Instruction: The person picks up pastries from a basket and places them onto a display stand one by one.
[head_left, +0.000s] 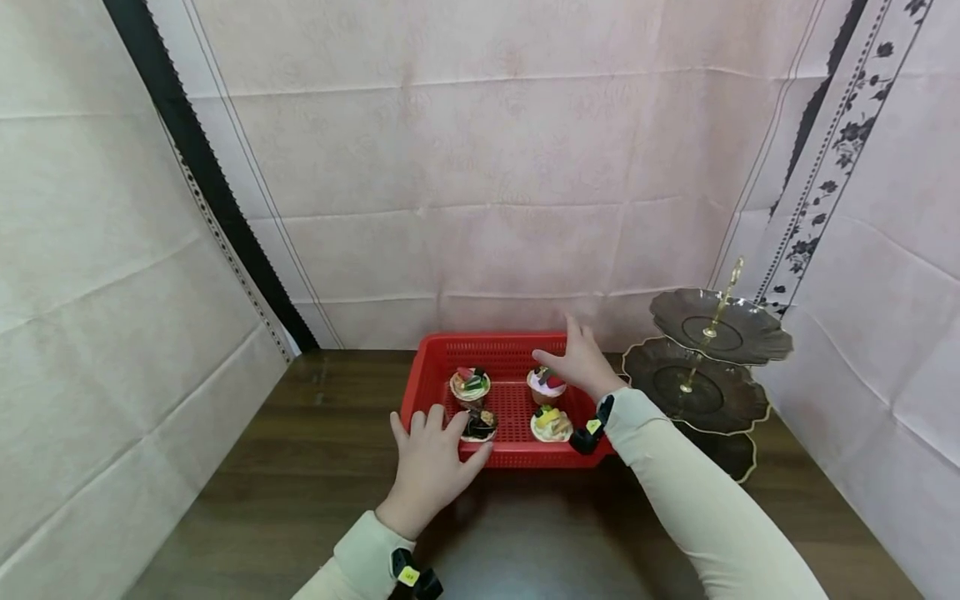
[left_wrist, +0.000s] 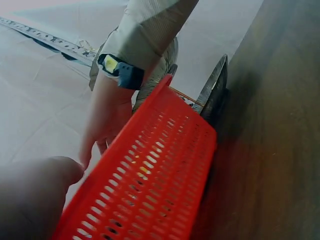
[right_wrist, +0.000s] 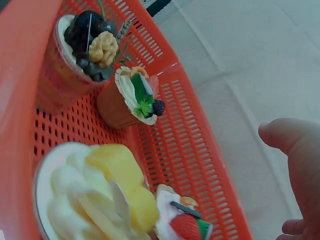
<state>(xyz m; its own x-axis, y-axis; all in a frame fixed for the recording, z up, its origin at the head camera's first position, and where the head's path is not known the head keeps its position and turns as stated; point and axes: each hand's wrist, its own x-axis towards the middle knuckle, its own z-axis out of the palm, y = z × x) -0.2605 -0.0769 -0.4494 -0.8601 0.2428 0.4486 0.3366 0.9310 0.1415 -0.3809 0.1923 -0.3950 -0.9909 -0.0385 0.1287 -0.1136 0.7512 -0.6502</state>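
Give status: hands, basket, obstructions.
Left hand at front-left corner of red basket, right hand by its far-right side, both spread. Four desserts inside. Possible obstacle: tiered stand on the right.

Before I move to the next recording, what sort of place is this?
Probably a makeshift filming booth: pale sheets line three sides of a brown table, which holds a red basket of cakes and a tiered stand.

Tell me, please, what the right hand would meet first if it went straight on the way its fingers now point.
The right hand would probably meet the pale, creased cloth backdrop first; in the head view it overlaps the far rim of the red, perforated plastic basket, but depth is unclear.
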